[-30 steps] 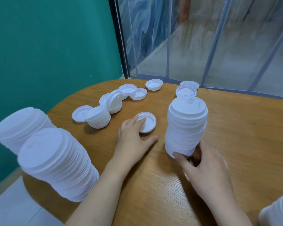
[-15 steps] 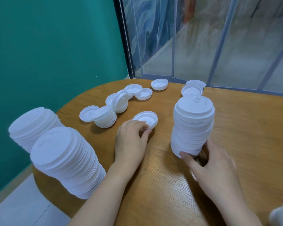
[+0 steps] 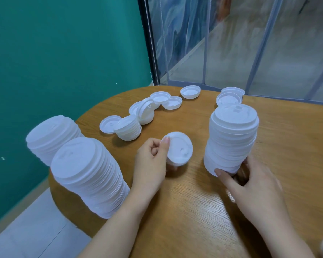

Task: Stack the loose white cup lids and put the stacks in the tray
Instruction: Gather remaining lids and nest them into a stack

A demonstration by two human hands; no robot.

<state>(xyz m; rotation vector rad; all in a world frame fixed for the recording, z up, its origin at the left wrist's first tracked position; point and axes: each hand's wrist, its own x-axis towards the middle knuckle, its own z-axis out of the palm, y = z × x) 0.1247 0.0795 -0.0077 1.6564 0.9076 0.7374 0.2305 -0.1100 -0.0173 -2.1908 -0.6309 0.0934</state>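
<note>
My left hand (image 3: 151, 161) pinches a single white lid (image 3: 179, 149), lifted off the wooden table (image 3: 287, 146) and turned top side up. My right hand (image 3: 250, 185) grips the base of a tall upright lid stack (image 3: 231, 138) to the right of it. Two more tall stacks lean at the table's left edge, a near one (image 3: 90, 175) and a far one (image 3: 50, 136). A short stack (image 3: 129, 130) and several loose lids (image 3: 166, 101) lie further back. No tray is in view.
A teal wall runs along the left. Glass panels with metal frames (image 3: 205, 53) stand behind the table. Two lids (image 3: 229, 97) lie by the back edge, one more (image 3: 190, 91) beside them. The rounded table edge drops to a pale floor (image 3: 35, 229) at front left.
My left hand has picked up the lid that lay upside down on the table and flipped it top side up. The right hand stays at the base of the tall stack.
</note>
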